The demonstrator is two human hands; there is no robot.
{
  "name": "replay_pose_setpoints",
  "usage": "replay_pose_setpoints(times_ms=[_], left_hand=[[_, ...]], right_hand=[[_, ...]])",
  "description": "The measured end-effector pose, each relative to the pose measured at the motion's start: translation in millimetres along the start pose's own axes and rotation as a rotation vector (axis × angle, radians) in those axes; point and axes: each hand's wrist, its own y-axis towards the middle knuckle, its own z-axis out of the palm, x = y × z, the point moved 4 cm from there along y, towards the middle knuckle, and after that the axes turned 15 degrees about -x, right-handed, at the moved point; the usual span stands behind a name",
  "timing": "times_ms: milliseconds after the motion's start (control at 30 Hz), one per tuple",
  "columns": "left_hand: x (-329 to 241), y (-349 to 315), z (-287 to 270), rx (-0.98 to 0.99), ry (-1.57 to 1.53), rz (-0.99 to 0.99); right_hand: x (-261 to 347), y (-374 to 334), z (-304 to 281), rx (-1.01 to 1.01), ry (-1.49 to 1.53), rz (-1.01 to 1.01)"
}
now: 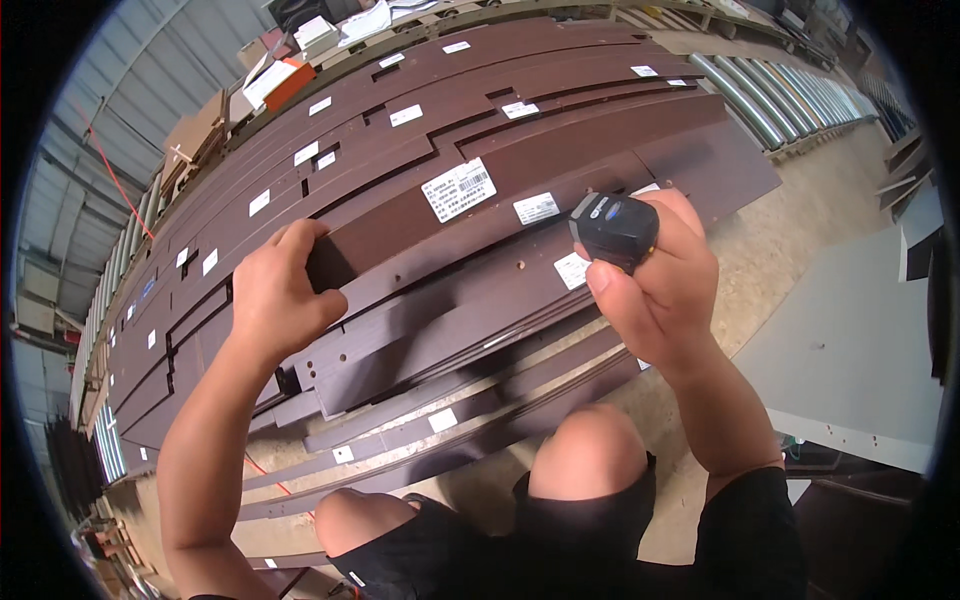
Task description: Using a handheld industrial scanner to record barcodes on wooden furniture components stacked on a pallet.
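My left hand (280,300) is closed around the near-left end of a long dark brown board (395,230), which looks tilted up above the panels below. A large white printed label (458,190) sticks to the board's face. In my right hand (670,285) is a small black barcode scanner (618,235), held over the boards to the right of that label. Beneath it lies a wider brown panel (450,310) with drilled holes, and a smaller white label (536,208) shows just left of the scanner.
Many brown boards (375,150) with white labels lie in rows beyond. Narrow strips (400,440) lie between them and my knees. Metal rollers (770,100) stand at the far right, a grey panel (850,330) at the right. Papers and an orange box (290,85) sit at the back.
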Motion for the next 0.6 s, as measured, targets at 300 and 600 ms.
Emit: replay_pose_setpoints(times_ms=[300,600], left_hand=[[24.6,-40.3,-20.5,-0.019,-0.159,-0.029],[54.2,-79.8,-40.5,-0.046,-0.239,-0.034]], right_hand=[[37.0,7.8,-6.9,0.027,-0.033,-0.107],[11.1,11.8,6.4,0.061,-0.303,-0.075]])
